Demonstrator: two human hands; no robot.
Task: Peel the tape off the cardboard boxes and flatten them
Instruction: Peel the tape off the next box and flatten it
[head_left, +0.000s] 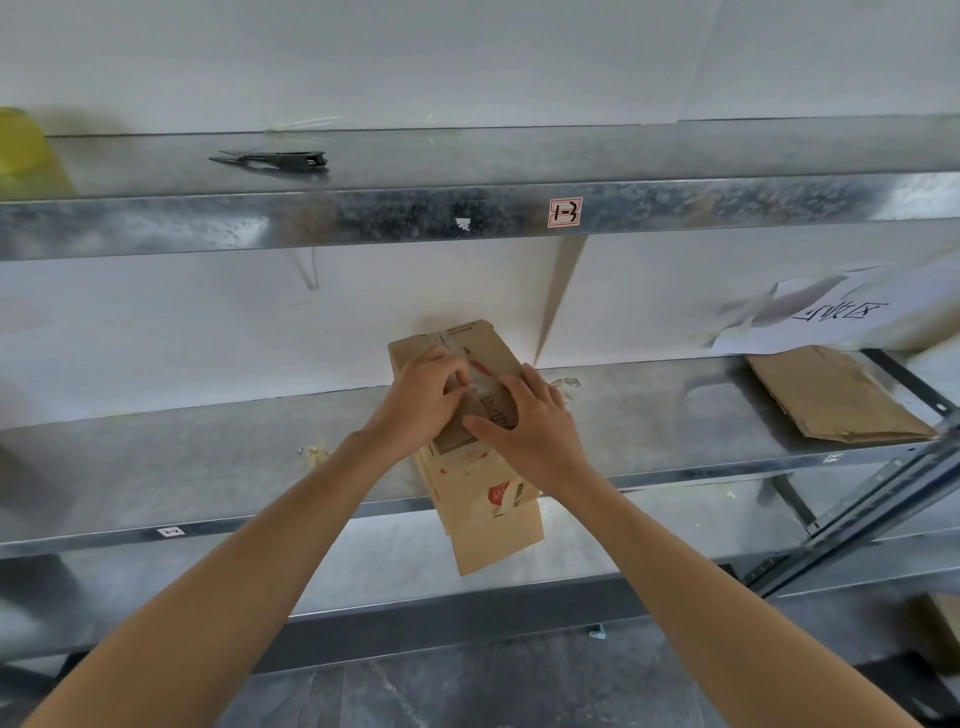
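Head view, closest first: two bare forearms reach up and in, both landing on a brown cardboard box with red print (483, 499). The box sits tilted on the grey metal middle shelf (208, 457), and its near end hangs out over the shelf's front lip.

On top of the box, the left hand (421, 402) is bunched up. Its fingers (452, 382) are curled tight, their tips nipping at the clear tape strip (480, 382) that runs along the top seam. The right hand (537, 431) lies just beside it, fingers (530, 387) straight and spread, palm pressed flat on the box top with nothing gripped.

Well to the right of the box, on the same shelf, lies a flattened piece of brown cardboard (836, 395). Behind that, a white paper sheet with black characters (841, 314) leans at the wall.

Above the box runs the upper metal shelf (467, 161), with a small red-and-white label (565, 212) on its front edge. Up and left of the box, a flat black object (275, 158) lies on that shelf, too blurred to identify. Far left, a yellow shape (23, 145) shows at the frame edge.
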